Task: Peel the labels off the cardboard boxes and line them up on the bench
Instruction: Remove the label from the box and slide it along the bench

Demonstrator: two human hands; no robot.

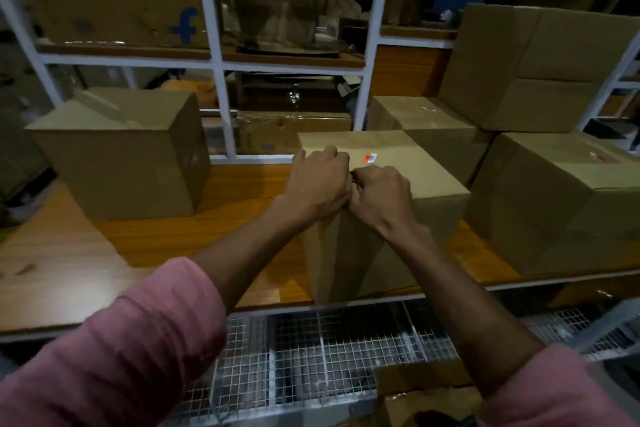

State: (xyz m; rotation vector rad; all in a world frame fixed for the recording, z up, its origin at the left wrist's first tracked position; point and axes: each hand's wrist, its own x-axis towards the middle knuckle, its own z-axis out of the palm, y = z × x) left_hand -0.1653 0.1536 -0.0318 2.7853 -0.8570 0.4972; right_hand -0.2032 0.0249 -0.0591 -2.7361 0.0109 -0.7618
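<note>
Head view: middle box (415,166) on wooden bench (207,229), orange-white label (370,158) stuck on top. Left hand (320,180) and right hand (381,198) touching on box top, fingers curled; pinched thing hidden, cannot tell.

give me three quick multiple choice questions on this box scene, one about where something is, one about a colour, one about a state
1. Where does the small label sit?
A. on top of the middle cardboard box
B. on the bare bench
C. on the wire mesh shelf

2. What colour are the sleeves?
A. green
B. pink
C. black

3. How are the two hands?
A. both flat and spread
B. both hanging off the bench
C. both curled, meeting on the box top

Answers:
1 A, the label lies on the middle cardboard box just beyond the hands.
2 B, both show pink.
3 C, the left hand and right hand touch with fingers curled.
</note>
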